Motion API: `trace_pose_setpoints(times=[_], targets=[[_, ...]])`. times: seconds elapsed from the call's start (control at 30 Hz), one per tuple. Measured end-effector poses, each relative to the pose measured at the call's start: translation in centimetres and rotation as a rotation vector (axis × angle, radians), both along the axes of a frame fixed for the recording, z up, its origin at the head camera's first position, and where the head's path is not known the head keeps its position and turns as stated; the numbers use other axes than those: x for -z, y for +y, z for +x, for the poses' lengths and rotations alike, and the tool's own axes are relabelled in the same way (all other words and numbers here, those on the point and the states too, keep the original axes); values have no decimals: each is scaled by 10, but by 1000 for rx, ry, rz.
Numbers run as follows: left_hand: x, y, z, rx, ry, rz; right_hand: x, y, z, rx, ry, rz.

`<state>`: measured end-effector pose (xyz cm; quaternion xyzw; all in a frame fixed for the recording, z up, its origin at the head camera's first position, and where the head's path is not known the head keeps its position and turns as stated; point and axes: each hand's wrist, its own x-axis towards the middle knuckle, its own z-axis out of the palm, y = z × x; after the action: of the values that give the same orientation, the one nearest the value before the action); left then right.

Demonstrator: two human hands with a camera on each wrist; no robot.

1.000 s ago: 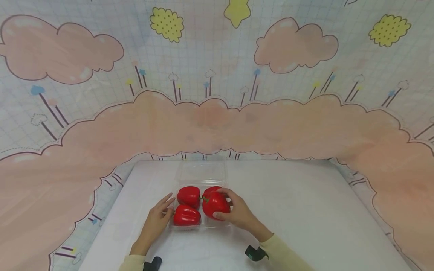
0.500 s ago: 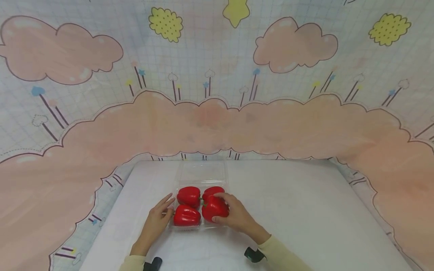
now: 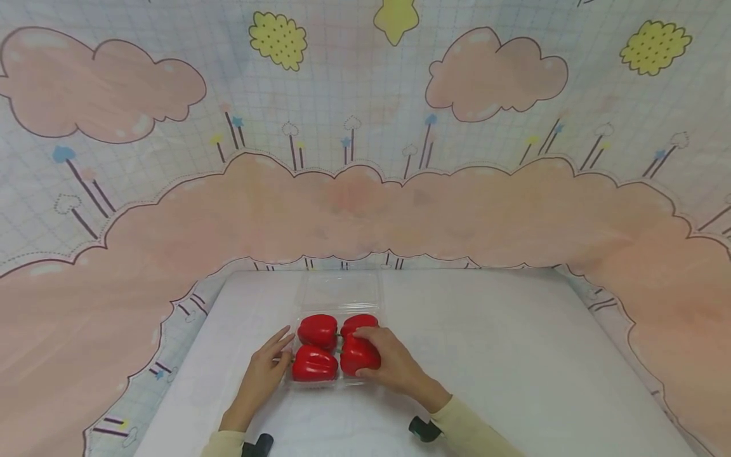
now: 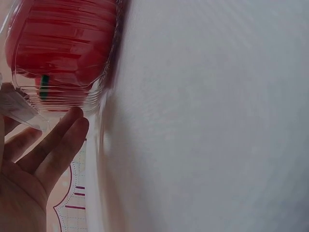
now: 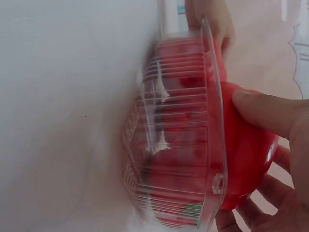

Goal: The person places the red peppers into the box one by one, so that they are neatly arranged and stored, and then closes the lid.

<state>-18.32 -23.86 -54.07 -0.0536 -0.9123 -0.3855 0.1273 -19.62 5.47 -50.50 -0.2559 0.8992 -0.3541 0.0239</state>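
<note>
A clear plastic clamshell box (image 3: 314, 385) sits on the white table with its lid (image 3: 339, 292) folded back. Inside it lie three red bell peppers: two in the left half (image 3: 317, 331) and one at the back right (image 3: 360, 321). My right hand (image 3: 402, 368) holds another red bell pepper (image 3: 358, 357) at the front right, thumb on the near side and fingers on the far side. In the right wrist view this pepper (image 5: 248, 150) bulges above the box's ribbed wall (image 5: 178, 116). My left hand (image 3: 264, 371) steadies the box's left side with mostly straight fingers (image 4: 63, 145).
The white tabletop (image 3: 502, 343) stretches to both sides of the box. A cartoon-printed cloth (image 3: 365, 209) with clouds hangs behind and around the table. Dark wrist-worn devices (image 3: 424, 430) show below both hands.
My right hand has lowered the held bell pepper into the front right of the box, shifting slightly left and nearer. The left hand has stayed in place.
</note>
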Motion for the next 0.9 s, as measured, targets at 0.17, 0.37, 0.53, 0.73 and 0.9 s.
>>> trace_pose_setpoints(times=[0.17, 0.37, 0.53, 0.73, 0.9], targets=[[1, 1, -1, 2, 4, 5, 0, 0, 0, -34, 41, 31], [1, 1, -2, -1, -22, 7, -1, 3, -1, -51, 9, -19], [1, 0, -2, -5, -41, 5, 0, 3, 0, -32, -2, -46], [-2, -1, -1, 3, -27, 0, 1, 2, 1, 6, 49, 19], [-1, -2, -1, 3, -23, -6, 1, 1, 3, 15, 58, 59]])
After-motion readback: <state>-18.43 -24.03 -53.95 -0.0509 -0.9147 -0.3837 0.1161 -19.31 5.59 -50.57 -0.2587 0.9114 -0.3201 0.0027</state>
